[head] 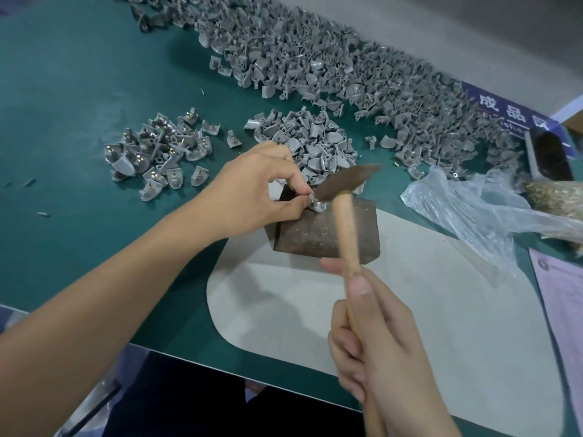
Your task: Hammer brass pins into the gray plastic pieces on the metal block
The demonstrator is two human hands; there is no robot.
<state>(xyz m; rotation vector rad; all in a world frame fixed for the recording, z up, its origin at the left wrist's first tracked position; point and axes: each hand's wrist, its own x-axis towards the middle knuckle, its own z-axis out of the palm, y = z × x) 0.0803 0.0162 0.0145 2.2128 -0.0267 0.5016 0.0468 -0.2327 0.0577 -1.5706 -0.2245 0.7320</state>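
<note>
L hand (252,187) fingers pinch gray piece (315,205) steady on metal block (325,231); R hand (378,339) fingers wrap hammer (344,197) handle w/ head at the pin.

Gray pieces (315,89) crowd behind my metal block (321,231); a plastic bag (473,209) blocks the right; bare mat (79,89) lies left.

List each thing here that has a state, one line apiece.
left hand: pinching the gray piece
gray piece: on the metal block
metal block: resting on the pale mat
hammer: head blurred, at the piece
right hand: gripping the hammer handle
plastic bag: open, crumpled
</note>
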